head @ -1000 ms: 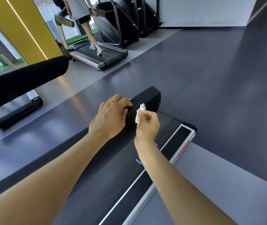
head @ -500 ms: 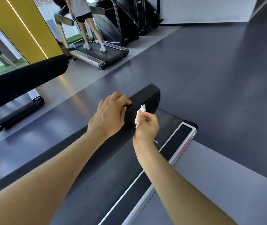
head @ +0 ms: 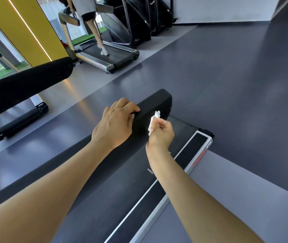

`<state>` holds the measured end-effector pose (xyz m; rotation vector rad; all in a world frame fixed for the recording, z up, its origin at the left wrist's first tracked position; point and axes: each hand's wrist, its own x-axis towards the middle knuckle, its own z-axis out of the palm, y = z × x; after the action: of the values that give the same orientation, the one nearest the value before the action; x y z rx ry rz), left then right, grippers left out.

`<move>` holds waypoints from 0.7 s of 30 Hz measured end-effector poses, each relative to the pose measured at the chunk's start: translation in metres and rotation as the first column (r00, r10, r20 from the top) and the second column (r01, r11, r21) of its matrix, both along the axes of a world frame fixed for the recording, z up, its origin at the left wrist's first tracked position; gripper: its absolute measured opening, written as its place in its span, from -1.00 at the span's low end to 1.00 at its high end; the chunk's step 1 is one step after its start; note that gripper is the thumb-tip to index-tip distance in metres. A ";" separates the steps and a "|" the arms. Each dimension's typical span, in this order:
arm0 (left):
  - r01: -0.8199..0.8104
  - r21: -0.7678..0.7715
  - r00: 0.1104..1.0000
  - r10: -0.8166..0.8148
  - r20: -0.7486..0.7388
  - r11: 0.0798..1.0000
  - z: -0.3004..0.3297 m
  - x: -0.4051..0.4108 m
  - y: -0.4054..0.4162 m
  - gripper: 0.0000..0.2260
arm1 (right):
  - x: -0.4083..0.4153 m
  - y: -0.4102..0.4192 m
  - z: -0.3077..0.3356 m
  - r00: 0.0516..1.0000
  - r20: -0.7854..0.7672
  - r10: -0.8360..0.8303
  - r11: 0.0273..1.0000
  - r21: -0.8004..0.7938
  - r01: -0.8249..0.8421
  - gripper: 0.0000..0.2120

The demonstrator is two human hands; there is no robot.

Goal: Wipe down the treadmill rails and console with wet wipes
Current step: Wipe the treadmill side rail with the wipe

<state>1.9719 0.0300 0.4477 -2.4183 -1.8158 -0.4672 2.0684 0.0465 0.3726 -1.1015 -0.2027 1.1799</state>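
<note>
A black treadmill rail (head: pixel 159 104) runs from lower left to its rounded end at centre. My left hand (head: pixel 117 121) grips the rail near that end, fingers curled over its far side. My right hand (head: pixel 162 134) pinches a small crumpled white wet wipe (head: pixel 154 120) against the near side of the rail, just right of my left hand. Below the rail lies the dark treadmill belt (head: pixel 122 190) with its silver side strip (head: pixel 199 155). The console is out of view.
A padded black handlebar (head: pixel 25 86) crosses the upper left. A person walks on another treadmill (head: pixel 110 57) at the back, with stair machines (head: pixel 139 20) behind. A further treadmill base (head: pixel 15 123) sits at left. Grey floor (head: pixel 236 85) spreads to the right.
My right hand has edged slightly toward the rail's end with the wipe. My left hand keeps its grip. The person on the far treadmill has kept stepping.
</note>
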 end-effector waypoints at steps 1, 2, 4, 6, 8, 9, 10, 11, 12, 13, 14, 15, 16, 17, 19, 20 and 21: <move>-0.003 -0.001 1.000 0.003 -0.002 1.000 0.000 0.000 0.000 -0.75 | 0.008 0.008 0.004 1.000 -0.018 -0.024 1.000 -0.015 0.024 -0.98; -0.007 -0.005 1.000 0.007 -0.004 1.000 0.000 0.000 0.001 -0.75 | 0.017 0.017 0.008 0.998 -0.031 -0.055 0.998 -0.031 0.054 -0.96; -0.013 -0.011 1.000 0.013 -0.007 1.000 -0.001 0.000 0.001 -0.75 | 0.027 0.031 0.012 0.996 -0.028 -0.088 0.995 -0.047 0.086 -0.97; -0.010 -0.005 1.000 0.010 -0.009 1.000 -0.001 0.000 0.001 -0.75 | 0.019 0.025 0.007 0.996 0.007 -0.088 0.995 -0.041 0.088 -0.95; -0.003 0.002 1.000 0.003 -0.010 1.000 0.000 0.000 0.000 -0.76 | 0.002 0.004 -0.002 0.999 -0.002 -0.047 0.999 -0.024 0.047 -0.92; -0.001 0.005 1.000 0.001 -0.011 1.000 0.000 0.001 0.000 -0.76 | -0.003 -0.004 -0.004 1.000 -0.011 -0.021 1.000 -0.021 0.020 -0.90; -0.001 0.007 1.000 0.001 -0.013 1.000 0.000 0.002 0.000 -0.76 | -0.005 -0.007 -0.006 1.000 -0.018 -0.005 1.000 -0.022 0.005 -0.89; 0.000 0.009 1.000 0.000 -0.012 1.000 0.000 0.001 0.000 -0.76 | -0.003 -0.003 -0.006 0.999 -0.035 -0.007 1.000 -0.030 0.006 -0.90; 0.001 0.007 1.000 -0.001 -0.010 1.000 0.000 0.001 0.001 -0.76 | 0.004 0.005 -0.003 0.998 -0.053 -0.032 0.999 -0.042 0.030 -0.89; -0.001 0.007 1.000 0.001 -0.007 1.000 0.000 0.002 0.000 -0.76 | 0.014 0.016 0.001 0.996 -0.070 -0.062 0.997 -0.047 0.059 -0.89; -0.001 0.006 1.000 0.001 -0.006 1.000 0.001 0.002 0.000 -0.76 | 0.024 0.029 0.005 0.992 -0.086 -0.090 0.995 -0.051 0.086 -0.88; 0.003 0.006 1.000 -0.002 -0.007 1.000 0.001 0.001 0.000 -0.76 | 0.032 0.039 0.008 0.991 -0.092 -0.101 0.993 -0.062 0.096 -0.89; 0.006 0.005 1.000 -0.006 -0.009 1.000 0.001 0.001 0.000 -0.76 | 0.037 0.045 0.009 0.991 -0.082 -0.103 0.993 -0.072 0.097 -0.89; 0.008 0.007 1.000 -0.008 -0.010 1.000 0.002 0.001 0.000 -0.75 | 0.038 0.046 0.009 0.993 -0.061 -0.103 0.992 -0.075 0.098 -0.88; 0.003 0.010 1.000 -0.003 -0.011 1.000 0.002 0.003 -0.001 -0.75 | 0.027 0.030 0.004 0.995 -0.043 -0.087 0.994 -0.064 0.084 -0.88; -0.002 0.009 1.000 0.002 -0.011 1.000 0.003 0.003 -0.001 -0.75 | 0.018 0.018 -0.001 0.996 -0.064 -0.060 0.996 -0.065 0.056 -0.88; -0.004 0.009 1.000 0.004 -0.015 1.000 0.003 0.002 -0.002 -0.75 | 0.010 0.006 -0.007 0.995 -0.097 -0.021 0.997 -0.072 0.014 -0.90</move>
<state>1.9744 0.0280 0.4508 -2.4053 -1.8087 -0.4543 2.0784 0.0529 0.3653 -1.1021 -0.0757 1.2303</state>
